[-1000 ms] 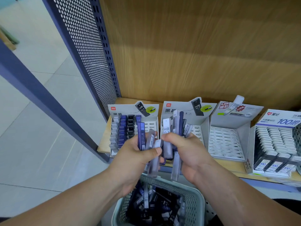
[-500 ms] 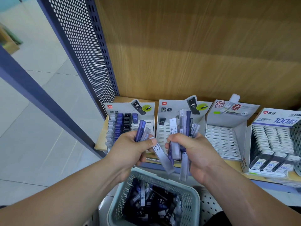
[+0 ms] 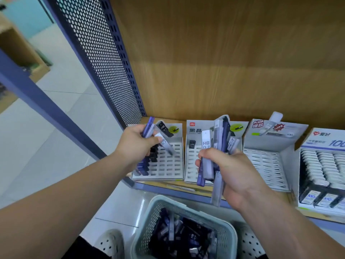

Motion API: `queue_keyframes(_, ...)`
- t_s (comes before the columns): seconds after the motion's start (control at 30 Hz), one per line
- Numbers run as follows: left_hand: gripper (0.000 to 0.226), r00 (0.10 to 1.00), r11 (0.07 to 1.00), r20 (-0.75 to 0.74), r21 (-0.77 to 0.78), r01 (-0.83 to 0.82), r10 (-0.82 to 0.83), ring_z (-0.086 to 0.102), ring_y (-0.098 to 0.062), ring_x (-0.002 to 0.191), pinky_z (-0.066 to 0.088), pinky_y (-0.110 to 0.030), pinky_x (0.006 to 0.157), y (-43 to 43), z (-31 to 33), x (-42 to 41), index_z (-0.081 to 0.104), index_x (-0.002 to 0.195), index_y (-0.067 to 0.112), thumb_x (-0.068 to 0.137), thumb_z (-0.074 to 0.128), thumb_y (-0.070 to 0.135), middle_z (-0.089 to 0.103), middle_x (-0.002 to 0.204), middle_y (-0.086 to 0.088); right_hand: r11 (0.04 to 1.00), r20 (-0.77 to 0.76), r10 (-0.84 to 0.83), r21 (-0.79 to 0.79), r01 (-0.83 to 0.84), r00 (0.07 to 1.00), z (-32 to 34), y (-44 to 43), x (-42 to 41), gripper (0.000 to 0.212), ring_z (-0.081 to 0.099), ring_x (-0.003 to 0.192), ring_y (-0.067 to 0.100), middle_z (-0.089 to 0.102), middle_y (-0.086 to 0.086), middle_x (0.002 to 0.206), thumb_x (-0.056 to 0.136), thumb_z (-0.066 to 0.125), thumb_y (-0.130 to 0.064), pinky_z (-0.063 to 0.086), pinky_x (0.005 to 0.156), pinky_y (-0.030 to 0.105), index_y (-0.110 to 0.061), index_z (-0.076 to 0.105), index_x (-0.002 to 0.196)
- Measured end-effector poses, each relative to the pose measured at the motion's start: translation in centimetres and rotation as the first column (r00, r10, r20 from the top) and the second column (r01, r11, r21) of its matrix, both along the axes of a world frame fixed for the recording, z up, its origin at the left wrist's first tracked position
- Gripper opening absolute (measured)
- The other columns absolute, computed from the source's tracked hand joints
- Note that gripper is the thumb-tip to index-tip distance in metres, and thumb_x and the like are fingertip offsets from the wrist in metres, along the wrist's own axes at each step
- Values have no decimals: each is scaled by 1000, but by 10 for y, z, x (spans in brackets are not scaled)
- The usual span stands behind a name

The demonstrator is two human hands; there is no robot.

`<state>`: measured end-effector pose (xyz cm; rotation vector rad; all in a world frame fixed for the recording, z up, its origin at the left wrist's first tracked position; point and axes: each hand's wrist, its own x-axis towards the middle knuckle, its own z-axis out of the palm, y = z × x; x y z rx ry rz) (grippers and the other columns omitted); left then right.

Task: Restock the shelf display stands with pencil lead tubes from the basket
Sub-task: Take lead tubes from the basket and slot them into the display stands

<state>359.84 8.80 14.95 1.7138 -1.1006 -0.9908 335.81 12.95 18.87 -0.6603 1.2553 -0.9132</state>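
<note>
Each hand, left hand (image 3: 135,142) and right hand (image 3: 231,171), grips lead tubes (image 3: 207,156)

Four display stands (image 3: 172,162), one basket (image 3: 147,227) — two hands (image 3: 134,144) (image 3: 234,170).

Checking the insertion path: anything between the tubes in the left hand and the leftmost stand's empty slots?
Nothing visible. The left hand holds its tubes in front of the leftmost stand; its right-side slots lie open, only the left columns are filled.

Left hand (image 3: 135,144) buries lower ends of lead tubes (image 3: 148,128), covers columns of left stand (image 3: 168,163). Tube bundle (image 3: 208,165) in right hand (image 3: 237,171) masks second stand (image 3: 190,156). Basket (image 3: 145,230) cut off below.
</note>
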Motion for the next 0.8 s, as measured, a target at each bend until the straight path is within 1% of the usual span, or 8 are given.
queue_keyframes(0.13,14,982,999,187,-26,43,-38,41,-16,46,40,-32,48,-25,-11,5,69,75,29,84,79,25,47,51,4,1000,-35,29,0,-29,999,0,5,5,38,76,78,23,76,10,76,77,80,-12,55,92,51,-6,63,110)
queue_keyframes(0.27,18,905,991,421,-83,102,-58,43,-16,47,42,-30,49,-39,-28,3,68,75,18,84,78,30,56,58,-2,999,-67,40,22,-38,997,-3,8,4,40,77,78,22,77,12,79,77,82,-13,56,85,45,-5,63,111)
queue_keyframes(0.37,22,829,985,554,-93,147,-72,45,-13,48,35,-27,48,-45,-35,3,63,70,20,85,77,28,54,57,2,999,-81,42,28,-40,996,-5,9,0,38,77,78,22,77,11,80,75,81,-14,57,76,39,-6,66,109)
queue_keyframes(0.43,21,807,985,583,-60,161,-96,44,-11,48,29,-26,49,-46,-39,5,63,71,20,85,77,28,51,55,5,998,-101,46,38,-42,994,-5,9,-2,40,77,80,22,77,9,80,74,82,-17,57,85,45,-8,66,110)
queue_keyframes(0.53,25,791,983,596,-15,185,-140,42,-12,49,27,-27,49,-48,-45,8,60,68,21,86,77,26,47,55,6,998,-118,47,43,-42,992,-5,9,-4,30,77,84,27,77,11,80,75,82,-17,54,96,56,-10,69,101)
queue_keyframes(0.6,35,784,980,602,-10,197,-152,41,-12,49,26,-28,49,-50,-47,8,51,61,27,85,76,24,45,53,7,998,-120,38,46,-33,992,-6,8,-4,30,77,81,26,77,12,80,75,81,-16,56,91,52,-9,69,101)
queue_keyframes(0.73,42,751,975,638,1,223,-172,42,-10,50,23,-28,48,-53,-50,6,44,58,31,85,75,24,45,53,8,999,-109,36,45,-31,993,-9,6,-4,25,76,76,25,77,15,80,77,80,-12,61,66,38,-8,69,99)
queue_keyframes(0.8,39,743,973,645,3,230,-178,44,-11,51,25,-28,49,-55,-50,7,46,59,31,85,75,24,46,54,8,999,-112,41,40,-37,993,-10,6,-4,28,77,79,27,77,14,80,75,81,-15,61,74,42,-9,69,100)
